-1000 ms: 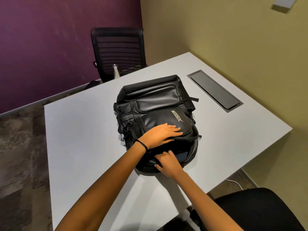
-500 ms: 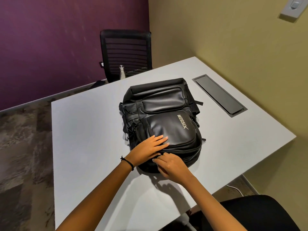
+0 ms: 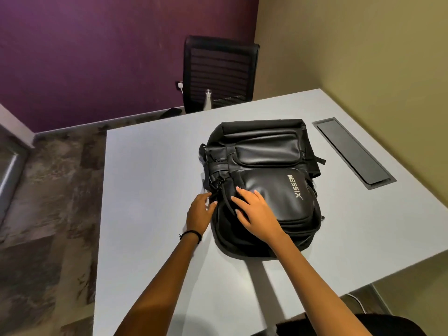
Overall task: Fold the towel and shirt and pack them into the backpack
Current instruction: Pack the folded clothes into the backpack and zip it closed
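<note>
Now the backpack [image 3: 274, 166] is being pressed by the flat right hand [image 3: 254, 209], its side zipper [image 3: 214, 198] being pinched by the moved-over left hand [image 3: 200, 213]; packing seems finished.

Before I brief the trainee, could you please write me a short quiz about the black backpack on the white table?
1. True or false: the black leather-look backpack lies on the white table.
2. What rests on its front pocket? A) the right hand B) a laptop C) a red book.
3. What word is printed on that pocket?
Key: 1 true; 2 A; 3 MESSIX.
</note>
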The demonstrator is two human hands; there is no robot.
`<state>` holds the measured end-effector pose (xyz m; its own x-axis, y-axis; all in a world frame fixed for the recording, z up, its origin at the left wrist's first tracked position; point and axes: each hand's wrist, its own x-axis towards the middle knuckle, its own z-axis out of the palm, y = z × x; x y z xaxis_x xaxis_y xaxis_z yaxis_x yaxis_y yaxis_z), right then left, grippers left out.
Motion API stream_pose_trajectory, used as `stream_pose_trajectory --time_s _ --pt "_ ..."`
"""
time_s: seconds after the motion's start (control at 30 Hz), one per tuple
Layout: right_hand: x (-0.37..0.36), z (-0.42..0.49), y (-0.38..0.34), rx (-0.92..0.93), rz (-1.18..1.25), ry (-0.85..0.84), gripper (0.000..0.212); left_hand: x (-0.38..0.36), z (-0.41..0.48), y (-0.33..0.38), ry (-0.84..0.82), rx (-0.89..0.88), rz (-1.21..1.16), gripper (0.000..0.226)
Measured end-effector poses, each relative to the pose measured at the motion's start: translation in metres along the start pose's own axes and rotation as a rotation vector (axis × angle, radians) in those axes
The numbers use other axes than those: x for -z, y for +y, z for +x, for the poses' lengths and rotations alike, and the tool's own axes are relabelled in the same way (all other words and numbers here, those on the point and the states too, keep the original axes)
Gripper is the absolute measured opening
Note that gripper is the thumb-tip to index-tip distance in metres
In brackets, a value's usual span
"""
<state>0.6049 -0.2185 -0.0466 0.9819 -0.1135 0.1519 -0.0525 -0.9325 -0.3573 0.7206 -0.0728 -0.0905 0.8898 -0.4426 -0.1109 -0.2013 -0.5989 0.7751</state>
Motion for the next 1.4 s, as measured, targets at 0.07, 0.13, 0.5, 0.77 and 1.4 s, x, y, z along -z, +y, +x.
stream_pose_trajectory --time_s 0.07,0.13,0.5,0.77,1.4 --pt "0.0 0.01 -0.002 0.016 -0.014 -0.031 0.043 -0.004 0.007 0.002 -0.025 0.021 0.017 0.037" --pt "-0.001 0.019 -0.003 0.021 -0.021 -0.075 0.043 -0.009 0.013 0.004 -0.039 0.018 0.036 0.035" --pt "-0.002 0.04 0.0 -0.013 -0.073 -0.226 0.051 -0.024 0.03 0.011 0.033 0.084 0.179 0.025" --pt "0.0 0.043 0.002 -0.023 -0.094 -0.267 0.05 -0.023 0.034 0.011 0.032 -0.04 0.308 0.03" --pt "-0.005 0.065 0.009 -0.098 0.007 -0.215 0.045 0.001 0.035 0.013 -0.078 -0.034 0.307 0.035"
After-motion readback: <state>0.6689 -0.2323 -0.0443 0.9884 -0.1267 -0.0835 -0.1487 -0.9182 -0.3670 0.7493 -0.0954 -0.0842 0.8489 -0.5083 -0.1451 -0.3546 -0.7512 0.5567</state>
